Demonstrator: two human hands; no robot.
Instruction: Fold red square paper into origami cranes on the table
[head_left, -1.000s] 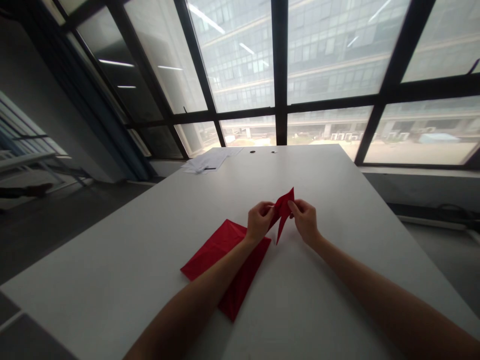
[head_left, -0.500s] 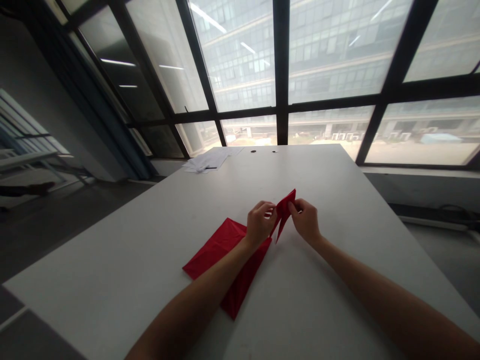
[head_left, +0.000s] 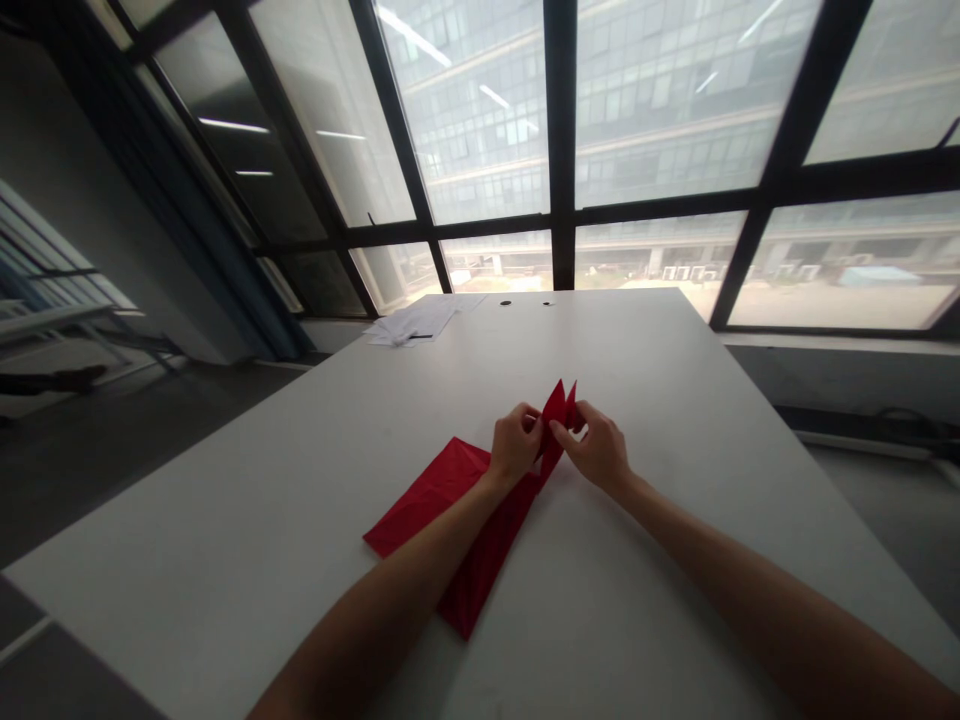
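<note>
A small folded red paper shape [head_left: 559, 410] with two upward points is held just above the white table [head_left: 637, 600]. My left hand [head_left: 514, 447] pinches its left side with curled fingers. My right hand [head_left: 598, 448] pinches its right side, thumb against the paper. A stack of flat red paper sheets [head_left: 450, 520] lies on the table under my left forearm, partly hidden by it.
White papers [head_left: 414, 324] with a dark pen lie at the table's far left corner. Two small round holes [head_left: 525, 302] sit near the far edge. Large black-framed windows rise behind the table. Dark floor lies to the left.
The red paper shape has been refolded: its long lower point is gone from sight and two points now stand up. Both hands have drawn closer together and slightly lower.
</note>
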